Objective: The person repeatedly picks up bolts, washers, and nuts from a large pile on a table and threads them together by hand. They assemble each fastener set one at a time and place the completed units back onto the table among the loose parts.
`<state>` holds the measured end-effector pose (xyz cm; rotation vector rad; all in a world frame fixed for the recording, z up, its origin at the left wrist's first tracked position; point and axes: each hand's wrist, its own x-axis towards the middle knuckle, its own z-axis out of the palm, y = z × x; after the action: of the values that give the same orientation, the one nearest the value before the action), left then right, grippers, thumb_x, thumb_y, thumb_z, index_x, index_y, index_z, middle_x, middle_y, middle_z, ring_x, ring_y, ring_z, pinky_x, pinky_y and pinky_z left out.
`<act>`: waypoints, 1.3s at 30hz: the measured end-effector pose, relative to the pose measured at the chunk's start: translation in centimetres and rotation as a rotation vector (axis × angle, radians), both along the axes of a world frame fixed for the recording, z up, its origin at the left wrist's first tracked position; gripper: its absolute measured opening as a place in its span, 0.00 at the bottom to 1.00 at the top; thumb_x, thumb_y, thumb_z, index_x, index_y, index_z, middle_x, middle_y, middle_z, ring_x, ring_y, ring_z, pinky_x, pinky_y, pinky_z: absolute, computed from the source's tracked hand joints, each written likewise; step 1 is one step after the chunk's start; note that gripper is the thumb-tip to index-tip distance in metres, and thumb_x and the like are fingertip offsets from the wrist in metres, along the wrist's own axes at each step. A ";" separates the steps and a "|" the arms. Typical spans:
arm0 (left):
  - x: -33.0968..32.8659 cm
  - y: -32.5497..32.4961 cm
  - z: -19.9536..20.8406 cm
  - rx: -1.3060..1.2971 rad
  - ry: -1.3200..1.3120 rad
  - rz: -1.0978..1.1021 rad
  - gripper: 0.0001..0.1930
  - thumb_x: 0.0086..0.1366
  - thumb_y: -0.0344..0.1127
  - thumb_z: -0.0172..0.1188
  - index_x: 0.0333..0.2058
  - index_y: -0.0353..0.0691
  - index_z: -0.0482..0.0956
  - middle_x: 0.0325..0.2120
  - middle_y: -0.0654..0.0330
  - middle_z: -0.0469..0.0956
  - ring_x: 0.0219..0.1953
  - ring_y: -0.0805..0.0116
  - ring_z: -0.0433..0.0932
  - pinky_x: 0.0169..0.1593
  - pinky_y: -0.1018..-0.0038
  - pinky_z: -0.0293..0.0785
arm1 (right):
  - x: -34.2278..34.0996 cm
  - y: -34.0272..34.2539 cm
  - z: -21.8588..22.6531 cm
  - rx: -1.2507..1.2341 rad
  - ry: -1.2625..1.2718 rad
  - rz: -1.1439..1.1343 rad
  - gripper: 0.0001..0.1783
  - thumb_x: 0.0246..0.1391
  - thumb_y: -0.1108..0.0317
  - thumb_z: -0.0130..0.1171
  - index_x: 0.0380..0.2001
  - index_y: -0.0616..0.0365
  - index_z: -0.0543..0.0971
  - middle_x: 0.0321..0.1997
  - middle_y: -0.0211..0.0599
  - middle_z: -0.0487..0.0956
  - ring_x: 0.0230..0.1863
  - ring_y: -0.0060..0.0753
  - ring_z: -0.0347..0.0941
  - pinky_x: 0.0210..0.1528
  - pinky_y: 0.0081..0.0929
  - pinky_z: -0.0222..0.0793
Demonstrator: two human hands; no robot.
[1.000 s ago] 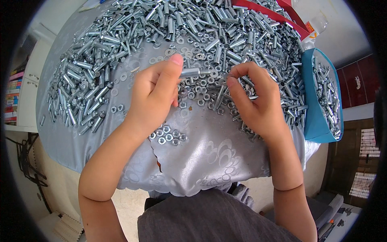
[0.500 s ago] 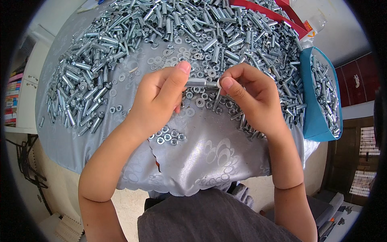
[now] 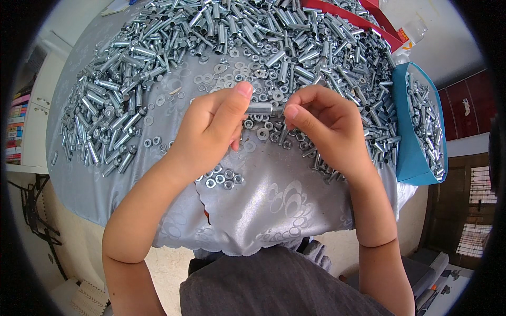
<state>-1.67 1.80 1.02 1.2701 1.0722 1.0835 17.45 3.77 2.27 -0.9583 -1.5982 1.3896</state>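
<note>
Above the middle of the table, a silver sleeve anchor bolt (image 3: 260, 109) lies level between my two hands. My left hand (image 3: 208, 124) is closed round its sleeve, thumb along the top. At the bolt's other end, my right hand (image 3: 329, 126) pinches with thumb and forefinger; whatever small part they hold there is mostly hidden. Beneath my hands, loose flat washers (image 3: 262, 134) and nuts are spread on the cloth. A small group of nuts (image 3: 228, 185) sits just below my left wrist.
Heaps of metal sleeves and bolts (image 3: 105, 116) cover the far and left parts of the grey tablecloth (image 3: 253, 221). At the right edge stands a blue box (image 3: 406, 137) full of bolts. A red box (image 3: 387, 32) and a clear bottle (image 3: 415, 31) are at the back right.
My right fingertips have moved slightly left, closer to the sleeve, and cover more of the bolt's thread. A pale disc edge seen at them before is hidden now.
</note>
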 end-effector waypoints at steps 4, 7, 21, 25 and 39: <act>0.2 0.0 0.0 0.037 0.066 0.025 0.23 0.64 0.51 0.45 0.17 0.39 0.68 0.10 0.69 0.60 0.13 0.81 0.61 0.19 0.82 0.60 | -0.4 -0.2 -0.3 -0.012 0.034 0.018 0.09 0.49 0.71 0.58 0.32 0.65 0.75 0.28 0.29 0.76 0.31 0.17 0.70 0.36 0.15 0.66; 0.4 -0.2 0.2 0.039 0.145 0.031 0.23 0.64 0.50 0.45 0.18 0.39 0.68 0.10 0.70 0.60 0.14 0.82 0.62 0.19 0.82 0.59 | -0.3 -0.3 -0.5 0.103 -0.023 0.019 0.09 0.49 0.70 0.59 0.32 0.65 0.75 0.29 0.30 0.76 0.31 0.17 0.70 0.37 0.17 0.67; 0.0 0.9 0.7 0.037 -0.117 0.240 0.24 0.65 0.50 0.42 0.12 0.46 0.54 0.08 0.67 0.55 0.10 0.78 0.56 0.17 0.78 0.62 | -1.3 0.9 -2.3 0.948 -0.592 0.013 0.11 0.40 0.70 0.60 0.32 0.55 0.79 0.32 0.32 0.74 0.37 0.35 0.69 0.39 0.30 0.64; 0.3 0.6 0.6 0.035 -0.131 0.212 0.25 0.65 0.49 0.42 0.11 0.46 0.53 0.08 0.67 0.55 0.11 0.78 0.56 0.17 0.78 0.62 | -1.4 1.0 -2.5 0.973 -0.651 0.035 0.11 0.39 0.70 0.58 0.32 0.53 0.79 0.32 0.30 0.74 0.37 0.32 0.69 0.40 0.29 0.63; 0.3 0.6 0.5 0.082 -0.131 0.206 0.23 0.65 0.45 0.44 0.13 0.45 0.54 0.09 0.68 0.55 0.11 0.78 0.56 0.18 0.77 0.63 | -1.5 1.3 -2.7 1.017 -0.643 0.039 0.07 0.38 0.69 0.58 0.26 0.52 0.79 0.31 0.28 0.75 0.36 0.31 0.70 0.38 0.27 0.64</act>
<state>-1.39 2.38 1.50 1.1534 1.0854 1.3601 15.99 5.06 -0.46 -0.7310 -2.4051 0.1144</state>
